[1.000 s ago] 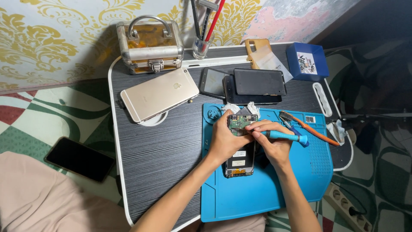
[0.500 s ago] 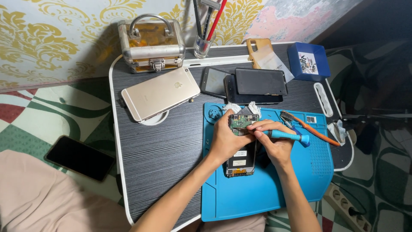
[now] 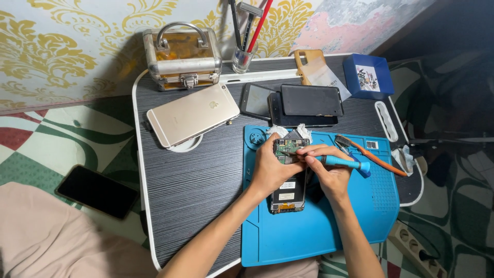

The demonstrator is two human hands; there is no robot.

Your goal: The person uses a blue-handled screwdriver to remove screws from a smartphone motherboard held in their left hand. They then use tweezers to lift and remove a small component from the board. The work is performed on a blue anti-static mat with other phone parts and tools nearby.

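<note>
Lying on the blue mat (image 3: pixel 329 226), near its upper left part, was the opened phone (image 3: pixel 289 180), back cover off, green circuit board showing at its top end. Gripped along the phone's left edge by the left hand (image 3: pixel 268 170), fingers curled around the upper end. Pinched in the right hand (image 3: pixel 329 172), just right of the phone, was the blue screwdriver (image 3: pixel 342 162), tip lowered onto the circuit board, handle pointing away to the right. Scattered around the mat: orange-handled tweezers (image 3: pixel 373 154) on its upper right part, 2 dark phones (image 3: pixel 303 103) stacked just above it, a gold phone (image 3: pixel 193 114) face down to its upper left, a metal case (image 3: pixel 181 56) farther up, a blue box (image 3: pixel 368 75) to its upper right. Resting on the floor, well left of the mat, was a black phone (image 3: pixel 96 191).
</note>
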